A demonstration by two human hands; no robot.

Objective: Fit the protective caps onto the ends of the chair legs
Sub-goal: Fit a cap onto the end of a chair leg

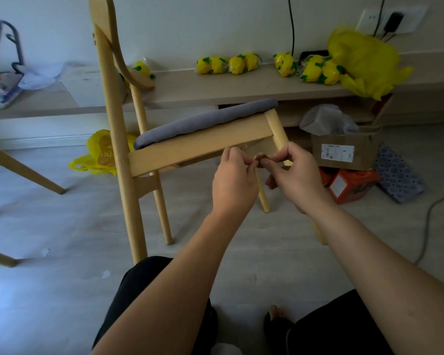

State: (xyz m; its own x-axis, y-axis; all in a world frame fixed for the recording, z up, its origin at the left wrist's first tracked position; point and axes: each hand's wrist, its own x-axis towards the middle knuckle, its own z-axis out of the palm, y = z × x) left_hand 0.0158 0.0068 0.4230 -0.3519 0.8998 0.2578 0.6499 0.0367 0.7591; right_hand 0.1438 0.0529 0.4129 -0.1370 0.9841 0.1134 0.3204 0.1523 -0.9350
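The wooden chair [190,147] stands tilted on the pale floor [62,226], its grey cushion [203,119] sloping up to the right; in front of its seat rail the left hand [235,180] and right hand [296,175] meet, fingertips pinched together on a small brownish cap [260,157], too blurred to make out further; far behind, yellow packets [237,64] line a low shelf [215,88]; a cardboard box [344,147] sits at right.
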